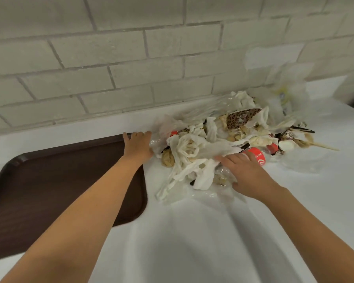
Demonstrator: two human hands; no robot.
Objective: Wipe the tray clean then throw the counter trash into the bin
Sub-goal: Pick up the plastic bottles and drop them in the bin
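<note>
Your left hand (138, 145) lies flat, fingers spread, at the trash pile's (219, 144) left edge, gripping nothing. Your right hand (247, 173) rests open on the pile's near side. Brown tray (49, 186) sits left on the white table (192, 242), beside the pile.

On the desk (192, 242) before me, the tray (49, 180) lies left, the trash heap (213, 139) right, against the wall (110, 58).
</note>
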